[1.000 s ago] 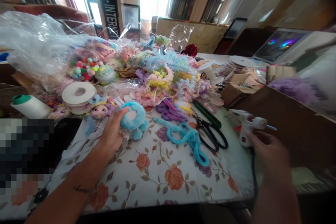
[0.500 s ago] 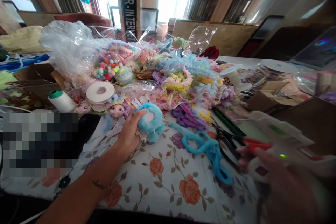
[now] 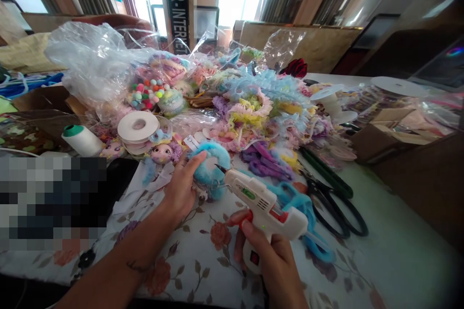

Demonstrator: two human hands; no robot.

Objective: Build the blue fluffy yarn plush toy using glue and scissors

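Observation:
My left hand [image 3: 183, 183] is closed around a fluffy blue ring-shaped craft piece [image 3: 208, 157] with a pale round centre, held just above the flowered cloth. In my right hand [image 3: 268, 251] is a white glue gun [image 3: 257, 193], gripped by its handle with a finger on the red trigger. Its dark nozzle points left and reaches the craft piece's centre; whether it touches I cannot tell. Behind the glue gun lies a looped blue pipe cleaner strip [image 3: 295, 198], partly covered by it. A purple fuzzy bundle [image 3: 266, 161] lies farther back.
Black scissors [image 3: 333, 205] and a green tool handle [image 3: 328, 174] lie to the right, near a cardboard box [image 3: 424, 169]. A white ribbon spool [image 3: 137, 126], a thread cone [image 3: 82, 141] and a doll head [image 3: 161, 150] stand at left. Ruffled trims [image 3: 250, 106] are heaped behind.
My right hand has brought the glue gun from the far right to the blue craft piece, its nozzle now at the centre. My left hand keeps its hold nearly in place.

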